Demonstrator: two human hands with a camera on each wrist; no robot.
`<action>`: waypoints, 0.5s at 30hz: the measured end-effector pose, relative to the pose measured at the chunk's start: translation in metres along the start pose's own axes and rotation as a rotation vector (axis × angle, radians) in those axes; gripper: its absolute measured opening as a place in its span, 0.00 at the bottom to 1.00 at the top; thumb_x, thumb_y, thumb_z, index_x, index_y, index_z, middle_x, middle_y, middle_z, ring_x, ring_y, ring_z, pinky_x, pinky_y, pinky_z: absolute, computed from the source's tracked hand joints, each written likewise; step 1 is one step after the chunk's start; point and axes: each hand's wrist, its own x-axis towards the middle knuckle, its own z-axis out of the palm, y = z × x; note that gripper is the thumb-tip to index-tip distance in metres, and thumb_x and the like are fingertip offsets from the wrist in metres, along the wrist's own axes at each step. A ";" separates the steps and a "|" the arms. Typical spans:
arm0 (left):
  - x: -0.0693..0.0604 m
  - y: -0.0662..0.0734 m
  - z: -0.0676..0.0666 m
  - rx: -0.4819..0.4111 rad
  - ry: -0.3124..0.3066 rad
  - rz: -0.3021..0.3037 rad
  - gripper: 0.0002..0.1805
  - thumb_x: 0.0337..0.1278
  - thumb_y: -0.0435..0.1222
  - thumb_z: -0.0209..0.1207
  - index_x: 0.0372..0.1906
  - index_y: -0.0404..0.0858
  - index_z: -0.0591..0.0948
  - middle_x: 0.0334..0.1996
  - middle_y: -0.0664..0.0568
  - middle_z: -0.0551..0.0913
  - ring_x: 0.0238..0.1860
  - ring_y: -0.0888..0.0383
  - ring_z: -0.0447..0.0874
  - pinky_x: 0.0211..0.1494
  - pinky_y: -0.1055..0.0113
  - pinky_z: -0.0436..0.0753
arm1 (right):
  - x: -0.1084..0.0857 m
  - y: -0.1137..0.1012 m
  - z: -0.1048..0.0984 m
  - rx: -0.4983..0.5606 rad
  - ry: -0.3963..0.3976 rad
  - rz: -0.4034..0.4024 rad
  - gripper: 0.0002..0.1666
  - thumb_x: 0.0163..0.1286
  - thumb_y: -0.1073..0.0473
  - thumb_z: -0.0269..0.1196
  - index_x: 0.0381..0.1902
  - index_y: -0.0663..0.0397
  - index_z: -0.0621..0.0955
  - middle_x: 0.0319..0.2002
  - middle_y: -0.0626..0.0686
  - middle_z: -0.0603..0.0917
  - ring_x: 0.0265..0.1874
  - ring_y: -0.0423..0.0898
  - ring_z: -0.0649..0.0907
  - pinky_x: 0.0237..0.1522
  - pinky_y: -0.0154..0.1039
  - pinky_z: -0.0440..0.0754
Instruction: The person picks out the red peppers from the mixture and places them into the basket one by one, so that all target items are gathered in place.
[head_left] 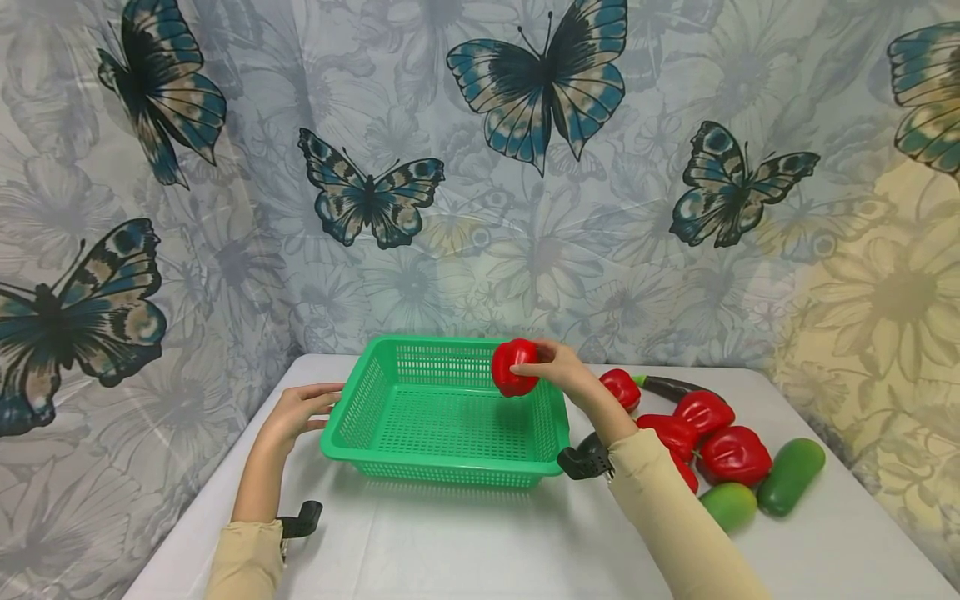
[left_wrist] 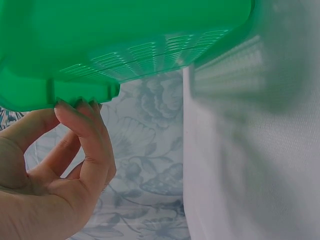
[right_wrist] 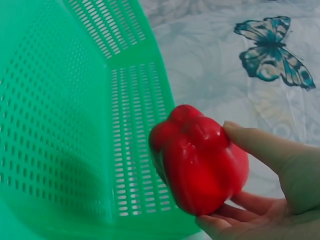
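Observation:
My right hand (head_left: 561,367) grips a shiny red bell pepper (head_left: 513,367) above the right end of a green plastic basket (head_left: 442,463). In the right wrist view, the thumb and fingers hold the pepper (right_wrist: 200,160) from one side, and the slotted basket wall (right_wrist: 137,135) is behind it. At the basket's left end, my left hand (head_left: 296,410) holds the rim. The left wrist view shows the curled fingers (left_wrist: 92,145) with their tips at the lip of the basket (left_wrist: 85,92). No other item shows inside the basket.
Right of the basket on the white table (head_left: 450,542) lie several more red peppers (head_left: 735,454), a dark eggplant (head_left: 678,387), a green cucumber-like vegetable (head_left: 791,475) and a green mango-like fruit (head_left: 729,506). My right forearm partly covers this group. A butterfly-patterned cloth (head_left: 480,283) hangs behind.

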 end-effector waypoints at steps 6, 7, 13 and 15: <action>-0.002 0.000 0.000 0.009 -0.004 -0.006 0.27 0.70 0.45 0.55 0.67 0.34 0.72 0.66 0.36 0.71 0.51 0.55 0.80 0.52 0.63 0.86 | 0.003 -0.001 0.005 0.012 0.007 0.009 0.39 0.63 0.57 0.68 0.69 0.63 0.67 0.65 0.65 0.73 0.65 0.59 0.72 0.68 0.57 0.72; -0.003 0.000 0.000 0.006 -0.003 -0.009 0.27 0.70 0.44 0.55 0.67 0.34 0.72 0.66 0.36 0.71 0.51 0.56 0.80 0.51 0.63 0.86 | 0.003 -0.001 0.006 0.009 0.008 0.013 0.39 0.63 0.57 0.68 0.68 0.63 0.67 0.65 0.65 0.73 0.64 0.59 0.72 0.68 0.57 0.72; -0.001 0.000 0.000 0.003 -0.001 -0.013 0.28 0.69 0.45 0.56 0.67 0.34 0.73 0.66 0.37 0.72 0.48 0.60 0.80 0.50 0.65 0.86 | 0.005 -0.005 0.011 -0.022 -0.001 0.036 0.41 0.63 0.56 0.67 0.69 0.65 0.66 0.66 0.66 0.73 0.65 0.60 0.72 0.68 0.55 0.73; -0.001 0.000 0.001 0.004 0.002 -0.010 0.28 0.69 0.45 0.56 0.67 0.34 0.73 0.66 0.36 0.72 0.49 0.59 0.81 0.50 0.64 0.87 | 0.006 -0.005 0.012 -0.022 -0.007 0.039 0.42 0.63 0.56 0.67 0.70 0.66 0.64 0.66 0.67 0.72 0.65 0.60 0.72 0.68 0.55 0.73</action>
